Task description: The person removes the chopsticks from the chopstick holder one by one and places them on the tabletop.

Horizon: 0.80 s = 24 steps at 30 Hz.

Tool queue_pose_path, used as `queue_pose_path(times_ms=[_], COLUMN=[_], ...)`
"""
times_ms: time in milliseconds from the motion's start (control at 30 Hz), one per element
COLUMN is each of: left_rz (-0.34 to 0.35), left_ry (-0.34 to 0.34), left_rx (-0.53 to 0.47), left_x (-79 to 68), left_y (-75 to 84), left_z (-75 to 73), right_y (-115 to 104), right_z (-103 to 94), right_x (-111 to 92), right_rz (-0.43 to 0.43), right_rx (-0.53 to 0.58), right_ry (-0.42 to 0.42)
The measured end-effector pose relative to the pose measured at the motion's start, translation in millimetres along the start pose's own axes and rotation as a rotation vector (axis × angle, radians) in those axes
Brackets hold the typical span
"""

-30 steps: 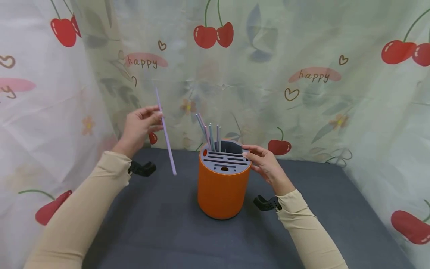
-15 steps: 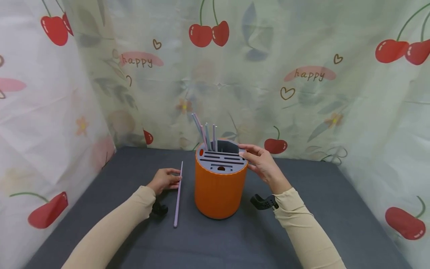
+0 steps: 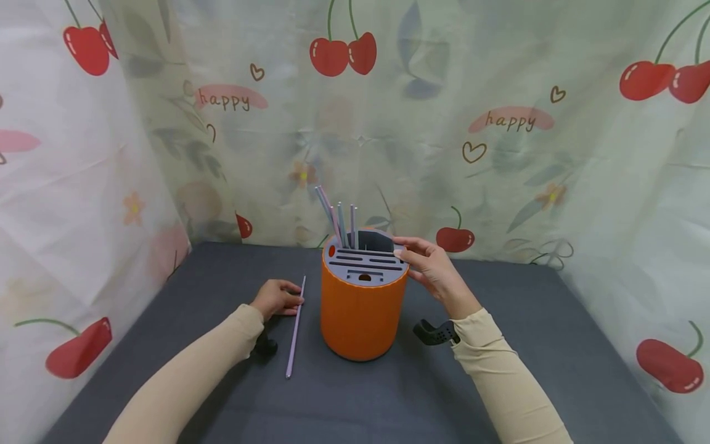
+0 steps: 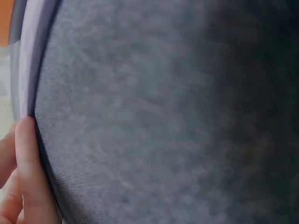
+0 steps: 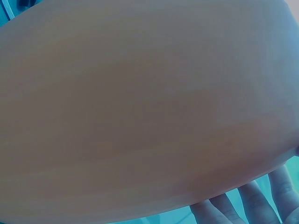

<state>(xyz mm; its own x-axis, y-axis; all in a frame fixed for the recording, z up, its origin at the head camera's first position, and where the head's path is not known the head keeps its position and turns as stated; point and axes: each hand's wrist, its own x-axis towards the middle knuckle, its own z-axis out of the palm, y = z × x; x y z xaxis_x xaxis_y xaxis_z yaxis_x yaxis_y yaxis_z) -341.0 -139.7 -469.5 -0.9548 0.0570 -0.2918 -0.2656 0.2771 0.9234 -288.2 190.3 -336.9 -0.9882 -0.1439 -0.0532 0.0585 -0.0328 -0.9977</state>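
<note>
A lilac chopstick (image 3: 294, 345) lies low along the dark table cloth, its thin end pointing away. My left hand (image 3: 280, 298) pinches it near that far end; the left wrist view has the chopstick (image 4: 33, 56) with a fingertip against it. To its right stands an orange knife and utensil holder (image 3: 360, 320) with a grey slotted top. Several pale chopsticks (image 3: 339, 225) in blue, pink and lilac stick up from its rear compartment. My right hand (image 3: 438, 271) grips the holder's right rim, thumb on top; its fingers (image 5: 257, 203) show beyond the wall in the right wrist view.
The dark cloth (image 3: 499, 382) covers the table. A cherry-printed curtain (image 3: 410, 154) closes off the back and both sides. Black wrist bands (image 3: 438, 333) sit at the sleeves.
My left hand has brought the chopstick down from mid-air at the left to the table beside the holder, then shifted slightly right. The right hand keeps its place on the rim.
</note>
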Motion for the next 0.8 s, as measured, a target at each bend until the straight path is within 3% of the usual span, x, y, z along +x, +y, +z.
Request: queue_pose_path(times_ms=[800], left_rz=[-0.043], left_ry=[0.038], left_rx=[0.036], left_x=[4.0], left_y=[0.1], left_z=[2.0], right_y=[0.3], right_z=[-0.5], right_x=[0.4], right_rz=[-0.001], right_rx=[0.016], right_ry=[-0.01])
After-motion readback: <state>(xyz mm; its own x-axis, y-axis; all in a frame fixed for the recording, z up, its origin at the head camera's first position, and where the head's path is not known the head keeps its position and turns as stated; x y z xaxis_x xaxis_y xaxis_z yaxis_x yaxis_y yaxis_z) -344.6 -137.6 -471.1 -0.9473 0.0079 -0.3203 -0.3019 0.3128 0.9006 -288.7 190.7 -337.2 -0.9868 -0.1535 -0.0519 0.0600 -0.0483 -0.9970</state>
